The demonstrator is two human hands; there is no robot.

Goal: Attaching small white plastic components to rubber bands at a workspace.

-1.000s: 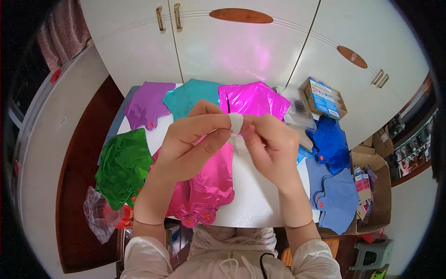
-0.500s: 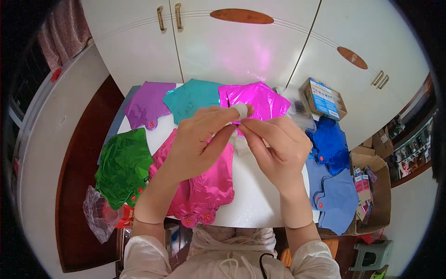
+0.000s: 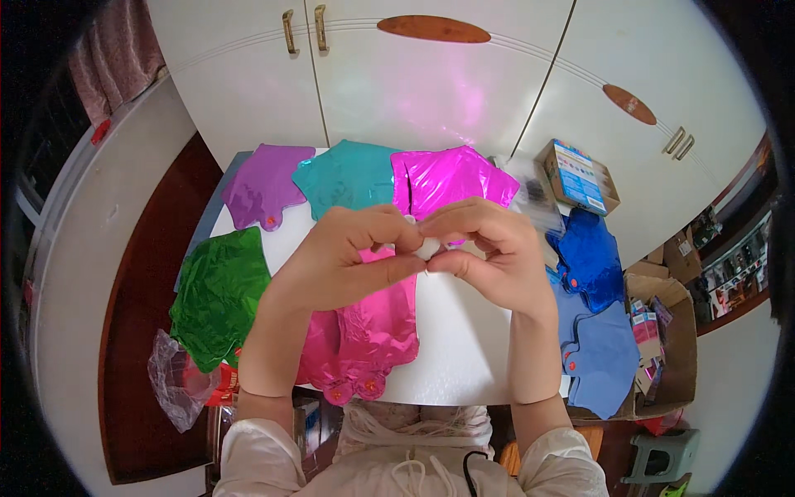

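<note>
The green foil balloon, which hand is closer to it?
Left. The left hand is up over the table middle, just right of the green foil balloon. The right hand is farther right, pinching a small white piece together with the left.

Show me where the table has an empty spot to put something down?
The biggest bare patch of the white table is under the right hand, between the pink balloons and the blue balloons. A smaller gap sits between the green balloon and the purple balloon. The back edge is crowded with the teal balloon and magenta balloon.
</note>
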